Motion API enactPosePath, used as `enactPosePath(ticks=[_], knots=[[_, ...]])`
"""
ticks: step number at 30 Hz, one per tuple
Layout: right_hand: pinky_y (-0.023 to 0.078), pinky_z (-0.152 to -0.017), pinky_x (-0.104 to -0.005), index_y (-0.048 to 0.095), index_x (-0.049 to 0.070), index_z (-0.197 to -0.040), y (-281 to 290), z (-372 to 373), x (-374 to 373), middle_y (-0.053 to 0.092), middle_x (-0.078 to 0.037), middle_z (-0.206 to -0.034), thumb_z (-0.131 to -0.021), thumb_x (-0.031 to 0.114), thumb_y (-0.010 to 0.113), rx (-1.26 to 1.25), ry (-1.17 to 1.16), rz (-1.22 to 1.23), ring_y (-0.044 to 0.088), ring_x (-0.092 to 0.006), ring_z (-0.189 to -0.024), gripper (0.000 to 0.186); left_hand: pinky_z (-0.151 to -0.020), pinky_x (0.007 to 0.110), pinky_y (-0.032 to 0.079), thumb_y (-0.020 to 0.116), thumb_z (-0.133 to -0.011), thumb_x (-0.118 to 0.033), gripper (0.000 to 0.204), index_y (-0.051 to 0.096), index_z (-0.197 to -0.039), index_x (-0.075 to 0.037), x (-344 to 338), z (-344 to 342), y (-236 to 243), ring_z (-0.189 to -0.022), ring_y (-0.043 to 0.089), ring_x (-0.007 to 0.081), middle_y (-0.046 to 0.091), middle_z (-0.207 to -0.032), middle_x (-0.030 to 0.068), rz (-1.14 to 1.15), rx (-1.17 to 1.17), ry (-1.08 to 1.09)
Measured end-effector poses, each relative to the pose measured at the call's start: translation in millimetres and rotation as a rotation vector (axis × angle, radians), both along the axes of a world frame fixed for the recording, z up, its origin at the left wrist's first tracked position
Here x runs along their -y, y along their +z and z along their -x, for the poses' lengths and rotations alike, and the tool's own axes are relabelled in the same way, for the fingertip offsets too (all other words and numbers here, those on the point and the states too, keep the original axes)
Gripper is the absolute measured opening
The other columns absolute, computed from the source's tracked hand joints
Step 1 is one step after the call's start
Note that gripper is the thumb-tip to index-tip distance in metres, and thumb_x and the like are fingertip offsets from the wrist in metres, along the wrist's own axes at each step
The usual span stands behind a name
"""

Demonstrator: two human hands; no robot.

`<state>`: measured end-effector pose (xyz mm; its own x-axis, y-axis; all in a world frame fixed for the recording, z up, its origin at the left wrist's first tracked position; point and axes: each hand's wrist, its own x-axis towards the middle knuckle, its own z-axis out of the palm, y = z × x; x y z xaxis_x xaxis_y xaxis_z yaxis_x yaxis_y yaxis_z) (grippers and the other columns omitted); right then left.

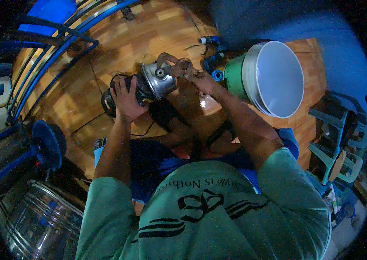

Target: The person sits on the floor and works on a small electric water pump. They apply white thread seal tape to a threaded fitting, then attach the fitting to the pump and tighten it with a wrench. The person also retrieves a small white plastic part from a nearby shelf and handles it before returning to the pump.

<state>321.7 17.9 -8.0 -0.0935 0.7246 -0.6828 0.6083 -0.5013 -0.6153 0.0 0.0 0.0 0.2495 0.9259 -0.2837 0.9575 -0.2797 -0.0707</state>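
My left hand (127, 97) lies with spread fingers on the dark body of a machine (109, 104), which looks like a pump with a shiny metal housing (157, 84). A small round port shows on the housing. My right hand (204, 82) grips a brown, rusty-looking curved metal tool (179, 65) just right of the housing's port; whether the tool touches the housing I cannot tell. Blue pipe fittings (217, 75) lie beside that hand, and a dark cord (148, 130) runs below the machine.
Stacked white and green buckets (278, 78) lie sideways at right, beside pale plastic stools (328, 121). Blue metal tubing (57, 60) crosses the upper left. A blue round object (44, 145) and a steel drum (40, 216) are at lower left on the wood-patterned floor (105, 30).
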Motion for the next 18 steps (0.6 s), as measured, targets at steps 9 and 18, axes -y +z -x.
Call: enactPosePath(ticks=[9,18], knots=[[0.051,-0.063,-0.0382,0.069,0.004,-0.093,13,-18,-59,0.065,-0.011,-0.072,-0.085,0.069,0.057,0.009,0.373,0.002,0.062,-0.0231,-0.065,0.067,-0.115,0.065,0.008,0.061,-0.063,-0.082,0.119,0.019,-0.156,-0.021,-4,-5,-5,-0.145,0.014,0.0486,0.015,-0.158,0.0268,-0.084,0.042,-0.026],[0.043,-0.048,-0.0323,0.066,0.006,-0.089,-2,9,1,0.060,-0.004,-0.065,-0.082,0.066,0.065,-0.186,-0.126,0.125,0.055,-0.0171,-0.052,0.061,-0.115,0.063,0.013,0.078,-0.060,-0.060,0.112,0.028,-0.152,-0.024,3,-2,-5,-0.142,0.022,0.0470,0.025,-0.152,0.0243,-0.109,0.191,0.013]])
